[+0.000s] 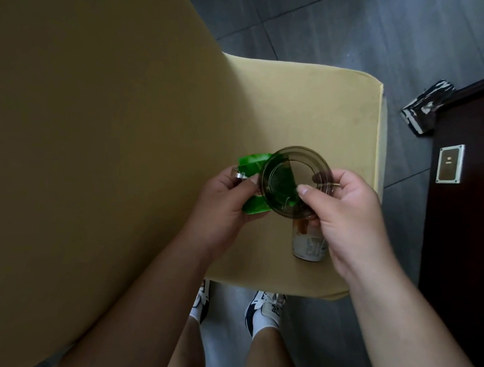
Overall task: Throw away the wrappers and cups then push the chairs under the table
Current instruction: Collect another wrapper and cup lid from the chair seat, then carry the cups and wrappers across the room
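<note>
I look straight down at a yellow chair seat (313, 102). My right hand (345, 217) grips a clear dark-tinted plastic cup (294, 181) by its rim, its mouth tilted up at me. A second cup with a printed white label (310, 243) shows below it, under the same hand. My left hand (225, 202) holds a crumpled green wrapper (254, 162) with a silvery edge, pressed against the left side of the clear cup. Part of the wrapper shows green through the cup's wall.
The chair's tall yellow back (93, 142) fills the left half of the view. Dark grey floor tiles (363, 27) surround the chair. A dark wooden cabinet with a metal plate (450, 163) stands at right, a black-and-white object (426, 106) beside it. My feet (265, 309) stand before the seat.
</note>
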